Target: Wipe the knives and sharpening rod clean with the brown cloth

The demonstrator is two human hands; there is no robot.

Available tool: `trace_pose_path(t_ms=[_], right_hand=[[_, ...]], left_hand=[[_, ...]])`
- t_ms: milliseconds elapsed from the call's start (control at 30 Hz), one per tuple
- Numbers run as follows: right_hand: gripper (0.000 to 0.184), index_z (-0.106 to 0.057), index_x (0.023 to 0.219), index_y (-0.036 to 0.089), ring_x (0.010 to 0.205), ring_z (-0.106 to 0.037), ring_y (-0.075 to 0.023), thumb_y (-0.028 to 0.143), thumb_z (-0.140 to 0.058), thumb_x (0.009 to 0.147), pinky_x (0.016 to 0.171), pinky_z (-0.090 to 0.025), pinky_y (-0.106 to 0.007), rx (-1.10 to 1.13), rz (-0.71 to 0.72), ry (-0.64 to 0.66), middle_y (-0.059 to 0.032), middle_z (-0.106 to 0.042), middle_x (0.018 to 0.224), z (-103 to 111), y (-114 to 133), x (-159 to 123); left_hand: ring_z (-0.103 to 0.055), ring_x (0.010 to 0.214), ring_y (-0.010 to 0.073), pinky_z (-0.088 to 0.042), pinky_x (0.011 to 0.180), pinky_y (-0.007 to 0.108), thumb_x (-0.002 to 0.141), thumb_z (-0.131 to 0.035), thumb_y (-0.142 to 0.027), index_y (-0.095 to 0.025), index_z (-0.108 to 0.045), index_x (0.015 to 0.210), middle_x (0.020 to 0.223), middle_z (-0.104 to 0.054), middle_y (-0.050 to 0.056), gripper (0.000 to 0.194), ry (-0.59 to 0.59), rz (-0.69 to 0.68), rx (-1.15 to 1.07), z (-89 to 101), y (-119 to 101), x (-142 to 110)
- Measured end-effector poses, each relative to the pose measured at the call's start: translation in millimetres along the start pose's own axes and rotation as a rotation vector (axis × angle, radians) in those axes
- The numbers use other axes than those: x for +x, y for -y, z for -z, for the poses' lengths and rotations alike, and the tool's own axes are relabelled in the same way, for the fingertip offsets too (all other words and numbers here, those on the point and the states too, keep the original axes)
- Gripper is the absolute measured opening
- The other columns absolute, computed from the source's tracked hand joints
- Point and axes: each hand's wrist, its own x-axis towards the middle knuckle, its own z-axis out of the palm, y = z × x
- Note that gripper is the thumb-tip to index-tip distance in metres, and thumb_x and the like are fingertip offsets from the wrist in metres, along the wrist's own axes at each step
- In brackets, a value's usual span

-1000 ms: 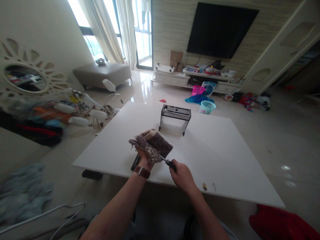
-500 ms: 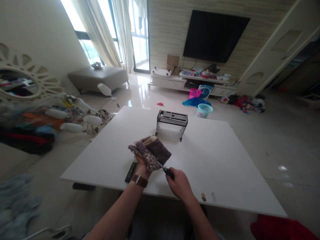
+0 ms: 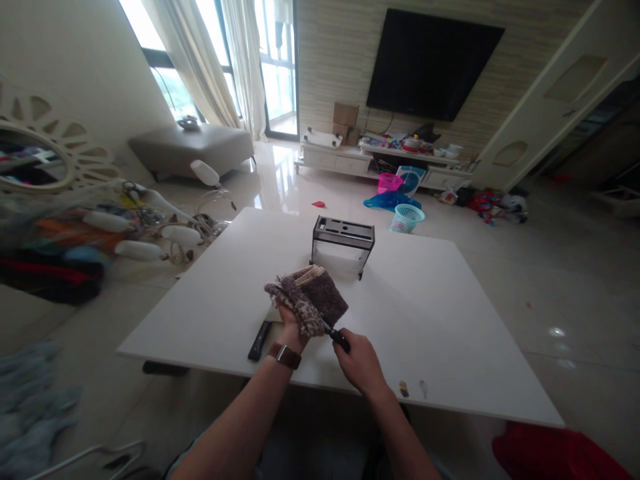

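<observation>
My left hand [image 3: 290, 325], with a brown watch strap on the wrist, is closed around a folded brown fuzzy cloth [image 3: 311, 298] held just above the white table [image 3: 440, 320]. My right hand [image 3: 359, 363] grips the black handle of a knife [image 3: 336, 335]. The blade runs up and left into the cloth and is hidden by it. A second black-handled knife [image 3: 259, 341] lies flat on the table under my left wrist. Behind the cloth stands an empty dark metal knife rack [image 3: 343, 238].
Two small bits [image 3: 411, 387] lie near the table's front edge. Floor clutter sits to the left: white lamp parts [image 3: 150, 233] and coloured items. A red cloth [image 3: 550, 453] is at the lower right. Baskets [image 3: 406, 217], a TV stand and a grey ottoman stand beyond.
The cloth and knife have shifted slightly right and farther from me, with my right hand close behind it on the handle. The camera view has drifted a little.
</observation>
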Motion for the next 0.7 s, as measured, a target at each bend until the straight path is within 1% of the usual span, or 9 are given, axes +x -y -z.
trace_pose_path(t_ms=[67, 167, 267, 400, 533, 700], right_hand=[[0.014, -0.069, 0.084, 0.023, 0.075, -0.067, -0.0194, 0.023, -0.058, 0.093, 0.066, -0.031, -0.027, 0.001, 0.003, 0.001, -0.0049, -0.074, 0.079, 0.7, -0.6, -1.2], [0.013, -0.069, 0.084, 0.023, 0.076, -0.067, -0.0196, 0.023, -0.059, 0.092, 0.067, -0.032, -0.026, 0.008, 0.004, 0.003, -0.0048, -0.075, 0.079, -0.3, -1.4, -1.9], [0.012, -0.07, 0.086, 0.023, 0.076, -0.067, -0.0196, 0.022, -0.059, 0.092, 0.067, -0.033, -0.026, 0.017, 0.002, 0.001, -0.0051, -0.075, 0.081, -2.3, -2.0, -1.5], [0.013, -0.069, 0.084, 0.023, 0.074, -0.066, -0.019, 0.022, -0.059, 0.092, 0.067, -0.033, -0.026, 0.025, 0.0, 0.0, -0.0047, -0.074, 0.079, -3.2, -1.7, -0.5], [0.013, -0.068, 0.082, 0.023, 0.075, -0.066, -0.0192, 0.021, -0.059, 0.091, 0.067, -0.033, -0.026, 0.023, -0.002, -0.007, -0.005, -0.074, 0.079, -2.8, -0.4, 0.2], [0.012, -0.068, 0.083, 0.023, 0.076, -0.066, -0.0191, 0.021, -0.059, 0.091, 0.067, -0.033, -0.026, 0.025, -0.003, 0.006, -0.005, -0.074, 0.08, -2.1, 0.7, 0.2]], left_hand=[[-0.059, 0.136, 0.0335, -0.049, 0.113, 0.052, 0.094, -0.043, -0.073, -0.022, -0.073, 0.128, 0.129, -0.073, 0.012, 0.068, -0.003, -0.027, 0.006, -1.6, 1.0, 1.1], [-0.06, 0.135, 0.0338, -0.049, 0.114, 0.052, 0.089, -0.048, -0.077, -0.023, -0.074, 0.127, 0.129, -0.074, 0.013, 0.071, 0.055, -0.018, 0.001, -2.8, 2.6, 3.6], [-0.061, 0.133, 0.0336, -0.049, 0.113, 0.052, 0.088, -0.047, -0.08, -0.023, -0.074, 0.127, 0.128, -0.074, 0.014, 0.074, 0.098, -0.002, 0.012, -3.1, 3.2, 4.9], [-0.062, 0.132, 0.0347, -0.05, 0.112, 0.054, 0.088, -0.046, -0.08, -0.021, -0.073, 0.127, 0.127, -0.074, 0.015, 0.076, 0.078, 0.018, 0.013, -2.5, 2.6, 3.8], [-0.061, 0.134, 0.0344, -0.05, 0.113, 0.052, 0.087, -0.052, -0.077, -0.023, -0.074, 0.126, 0.128, -0.074, 0.013, 0.071, 0.042, 0.011, 0.026, -0.4, 2.9, 0.4], [-0.056, 0.14, 0.0336, -0.046, 0.118, 0.05, 0.083, -0.056, -0.079, -0.025, -0.071, 0.133, 0.133, -0.072, 0.011, 0.075, 0.042, -0.025, 0.045, -0.4, 4.3, -3.6]])
